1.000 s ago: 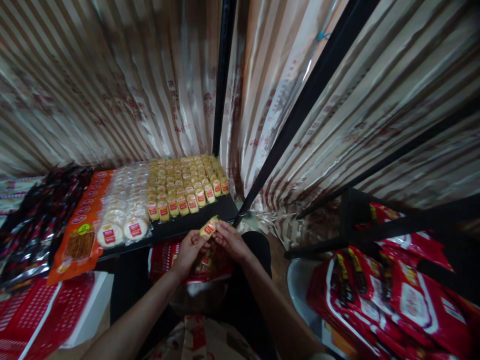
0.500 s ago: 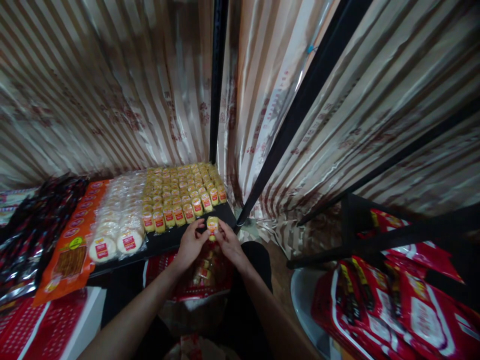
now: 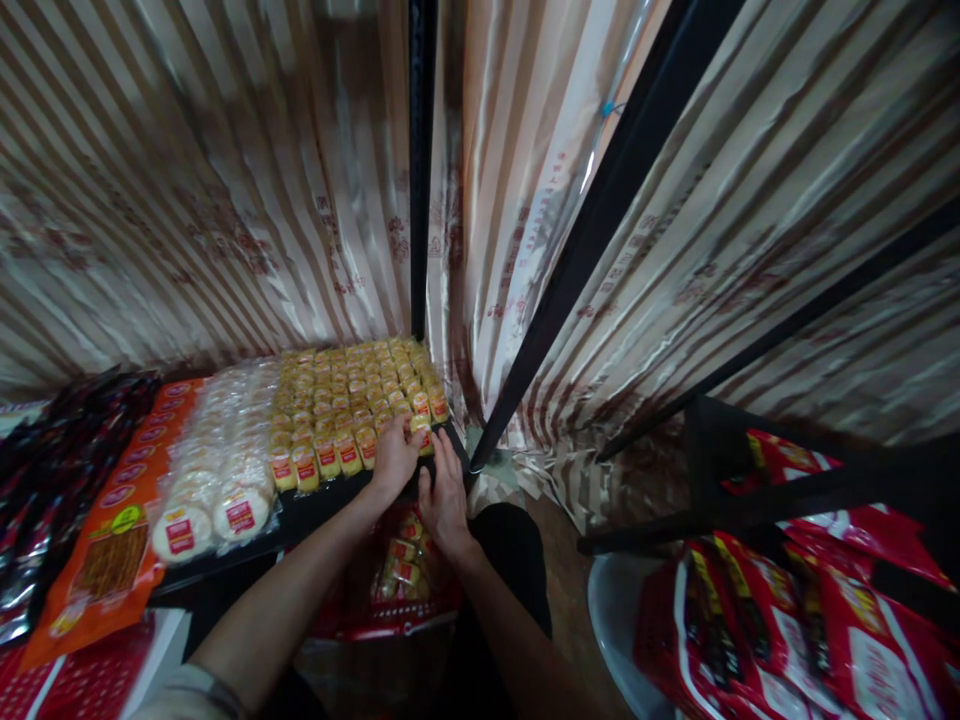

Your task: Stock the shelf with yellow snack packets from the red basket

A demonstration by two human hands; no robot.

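A small yellow packet (image 3: 421,428) with a red label is being grasped by the curled fingers (image 3: 409,440) of the left hand (image 3: 394,455), just left of the frame's centre. It is being held at the right front end of the rows of yellow packets (image 3: 345,395), touching the front row, above the dark desk (image 3: 315,505). The right hand (image 3: 444,495) is being kept just beside it, its fingers (image 3: 437,452) released and stretched flat towards the desk edge; whether they are touching the packet cannot be told. Below both hands, more such packets are lying in a red carton (image 3: 397,620). Round white cakes (image 3: 217,470) and orange packs (image 3: 112,530) are being displayed to the left, red bags (image 3: 787,620) at lower right, before a striped curtain (image 3: 225,200).
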